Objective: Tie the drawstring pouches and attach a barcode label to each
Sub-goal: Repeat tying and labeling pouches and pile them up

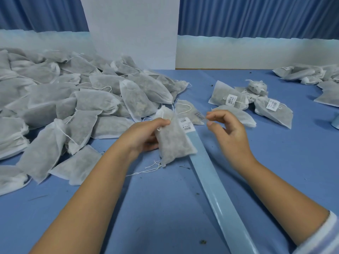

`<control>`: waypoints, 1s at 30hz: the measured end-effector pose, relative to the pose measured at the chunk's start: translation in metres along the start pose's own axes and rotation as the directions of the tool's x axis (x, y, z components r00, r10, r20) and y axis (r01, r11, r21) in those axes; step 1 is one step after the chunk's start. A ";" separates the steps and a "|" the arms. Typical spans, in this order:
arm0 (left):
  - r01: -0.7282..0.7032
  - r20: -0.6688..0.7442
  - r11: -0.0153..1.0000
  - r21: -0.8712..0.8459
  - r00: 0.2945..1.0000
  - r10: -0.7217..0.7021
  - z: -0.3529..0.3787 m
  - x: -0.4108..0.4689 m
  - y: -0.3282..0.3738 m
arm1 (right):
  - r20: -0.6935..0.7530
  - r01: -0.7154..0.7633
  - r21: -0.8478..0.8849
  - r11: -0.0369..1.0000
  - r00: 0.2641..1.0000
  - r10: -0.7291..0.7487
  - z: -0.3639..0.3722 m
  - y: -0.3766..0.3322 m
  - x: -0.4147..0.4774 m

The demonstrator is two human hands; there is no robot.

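One pouch (172,142) held above the label strip (211,173).
Left hand (143,136) grips its neck; right hand (227,132) pinches a blurred label (200,116) just beside it.

Left hand (145,136) grips a filled pouch (174,142) at its gathered neck, over the blue table (165,208). Right hand (227,132) pinches a blurred barcode label (199,116) just beside it. Backing strip (216,187) lies diagonally beneath. Unlabelled pile (73,99) left; labelled pouches (229,98) right.
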State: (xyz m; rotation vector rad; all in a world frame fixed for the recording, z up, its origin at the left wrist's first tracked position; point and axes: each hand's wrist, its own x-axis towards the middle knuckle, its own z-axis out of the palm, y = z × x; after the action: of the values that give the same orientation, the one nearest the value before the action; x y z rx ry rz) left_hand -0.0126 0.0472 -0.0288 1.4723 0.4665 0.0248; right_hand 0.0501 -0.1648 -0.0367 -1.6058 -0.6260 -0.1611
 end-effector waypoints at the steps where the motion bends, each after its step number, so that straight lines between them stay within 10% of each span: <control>1: -0.059 -0.019 0.994 0.096 0.998 0.061 0.000 -0.001 0.001 | 0.019 -0.026 -0.018 0.999 0.999 0.027 0.001 0.001 0.000; 11: -0.278 0.242 0.891 0.360 0.950 0.198 0.026 -0.022 -0.003 | 0.170 -0.136 0.114 0.984 0.979 0.116 0.010 -0.005 -0.006; 30: -0.111 0.397 0.975 0.193 0.917 0.026 0.021 -0.012 -0.012 | 0.132 -0.233 0.230 0.945 0.969 0.207 0.009 -0.008 -0.006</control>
State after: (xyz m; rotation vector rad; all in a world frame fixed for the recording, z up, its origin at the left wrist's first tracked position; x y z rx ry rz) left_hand -0.0198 0.0226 -0.0361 1.6542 0.0892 -0.2693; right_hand 0.0393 -0.1579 -0.0339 -1.4384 -0.5203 0.1638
